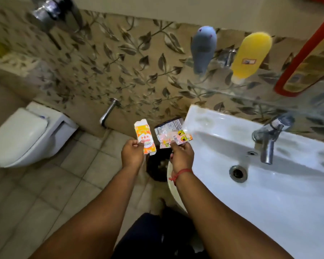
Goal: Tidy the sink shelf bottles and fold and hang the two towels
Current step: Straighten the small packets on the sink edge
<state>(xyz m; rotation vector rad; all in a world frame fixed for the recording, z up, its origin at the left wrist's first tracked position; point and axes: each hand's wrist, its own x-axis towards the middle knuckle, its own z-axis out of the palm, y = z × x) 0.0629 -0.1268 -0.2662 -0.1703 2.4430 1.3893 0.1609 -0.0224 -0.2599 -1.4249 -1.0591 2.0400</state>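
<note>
My left hand [132, 153] pinches a flattened orange-and-white carton [144, 136] by its lower edge. My right hand [181, 155] pinches a bunch of crumpled plastic wrappers [171, 134], pink, yellow and dark. Both hands are held out over the floor just left of the white sink [269, 184]. On the glass shelf [232, 94] above the sink stand a grey bottle [203, 50] and a yellow bottle [251, 57]. No towel is in view.
A red-framed mirror [307, 58] hangs at the upper right. The steel tap [269, 135] rises over the basin. A white wall-hung toilet [24, 135] is at the left, with a metal spray handle [108, 112] on the leaf-patterned wall. A dark bin [158, 165] sits on the floor below my hands.
</note>
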